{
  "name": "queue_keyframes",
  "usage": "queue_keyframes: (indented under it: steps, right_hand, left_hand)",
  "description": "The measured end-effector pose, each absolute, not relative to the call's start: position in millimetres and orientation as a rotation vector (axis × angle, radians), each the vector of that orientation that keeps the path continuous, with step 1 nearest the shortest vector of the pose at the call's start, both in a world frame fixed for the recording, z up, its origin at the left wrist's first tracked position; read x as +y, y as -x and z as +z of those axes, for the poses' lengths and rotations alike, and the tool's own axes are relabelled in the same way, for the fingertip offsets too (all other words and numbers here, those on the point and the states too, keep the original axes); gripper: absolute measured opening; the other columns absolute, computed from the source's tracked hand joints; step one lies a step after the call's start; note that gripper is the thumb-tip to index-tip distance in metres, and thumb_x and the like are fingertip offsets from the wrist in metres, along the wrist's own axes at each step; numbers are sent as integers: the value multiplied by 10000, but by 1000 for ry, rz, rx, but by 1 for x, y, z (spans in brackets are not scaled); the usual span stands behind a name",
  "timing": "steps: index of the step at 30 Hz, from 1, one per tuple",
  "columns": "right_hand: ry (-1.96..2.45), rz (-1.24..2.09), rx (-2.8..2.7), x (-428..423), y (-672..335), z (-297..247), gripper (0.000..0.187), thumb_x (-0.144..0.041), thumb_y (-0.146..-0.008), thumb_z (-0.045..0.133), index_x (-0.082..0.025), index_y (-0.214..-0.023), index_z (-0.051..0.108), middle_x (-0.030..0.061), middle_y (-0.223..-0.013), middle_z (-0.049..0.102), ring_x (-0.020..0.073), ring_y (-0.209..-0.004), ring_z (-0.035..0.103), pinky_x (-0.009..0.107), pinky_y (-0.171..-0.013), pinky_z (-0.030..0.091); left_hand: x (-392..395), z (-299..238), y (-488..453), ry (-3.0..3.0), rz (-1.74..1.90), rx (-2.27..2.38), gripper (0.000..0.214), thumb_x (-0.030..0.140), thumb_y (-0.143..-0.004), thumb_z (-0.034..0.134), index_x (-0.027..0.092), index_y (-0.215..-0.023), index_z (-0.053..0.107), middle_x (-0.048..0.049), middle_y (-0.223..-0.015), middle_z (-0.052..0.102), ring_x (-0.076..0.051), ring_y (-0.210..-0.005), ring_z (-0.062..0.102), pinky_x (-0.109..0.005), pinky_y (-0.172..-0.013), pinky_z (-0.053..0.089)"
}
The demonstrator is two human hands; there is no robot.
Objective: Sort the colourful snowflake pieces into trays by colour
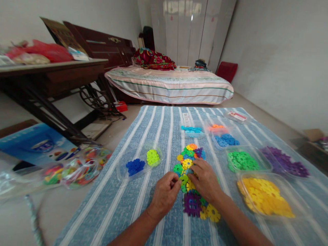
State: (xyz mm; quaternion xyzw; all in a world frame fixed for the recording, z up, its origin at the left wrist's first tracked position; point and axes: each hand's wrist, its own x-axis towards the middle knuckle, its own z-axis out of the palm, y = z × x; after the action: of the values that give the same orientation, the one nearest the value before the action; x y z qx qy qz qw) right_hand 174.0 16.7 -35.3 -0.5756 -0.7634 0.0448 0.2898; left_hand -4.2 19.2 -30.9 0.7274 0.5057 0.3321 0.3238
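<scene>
A pile of loose, notched plastic flower discs (188, 164) in yellow, green, orange and blue lies on the striped cloth between my hands. My left hand (166, 191) is at its left edge, fingers curled and pinched together; whatever they hold, if anything, is hidden. Over the pile reaches my right hand (205, 179), thumb and forefinger apart and the tips down among the discs by a bluish piece. A purple square-shaped piece (192, 204) lies just below the hands, beside yellow discs (213, 213) partly near my right forearm.
Clear tubs on the right hold yellow (266, 196), green (243, 160), purple (287, 162) and blue (227, 140) pieces. Farther back are light-blue pieces (192, 131) and orange ones (217, 127). A left tub holds dark-blue (135, 166) and lime (153, 157) discs. Behind stands a bed (169, 85).
</scene>
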Motion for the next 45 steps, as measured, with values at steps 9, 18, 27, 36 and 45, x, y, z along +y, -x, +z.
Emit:
queue_keyframes:
  steps: [9,18,27,36,45]
  right_hand:
    - [1445,215,-1832,15,-171,-39,59,-142,-747,595,-200,-746,602,54,-927,635,200,-962,554,358,-900,422]
    - [1496,292,-1840,24,-184,-17,140,-198,-786,553,-208,-646,563,15,-740,621,167,-780,568,288,-740,431]
    - [1524,-207,-1558,119,-208,61,220,-315,-802,528,-170,-892,666,99,-922,681,231,-891,601,367,-814,451]
    - [1501,62,-1741,34,-206,-30,182,-279,-834,490,-212,-776,649,49,-824,673,182,-817,609,314,-772,477]
    - [1621,203,-1539,26,-230,-59,228,-340,-823,467,-209,-796,651,51,-841,667,192,-836,595,341,-799,468]
  left_hand:
    - [19,-31,4,-1868,853,1333,139,257,-799,488,184,-685,519,50,-586,467,-93,-535,452,-203,-539,366]
    - [20,-32,5,-1858,826,1338,123,263,-804,486,183,-728,541,44,-600,483,-97,-539,451,-209,-539,366]
    - [20,-37,5,-1822,868,1310,183,251,-805,493,168,-923,606,16,-676,571,-110,-585,524,-223,-591,428]
    - [20,-41,5,-1846,908,1297,212,243,-810,486,165,-950,624,9,-674,586,-110,-593,536,-225,-598,447]
    - [21,-43,5,-1821,914,1350,224,264,-807,499,168,-965,624,-7,-711,619,-115,-597,559,-232,-599,475]
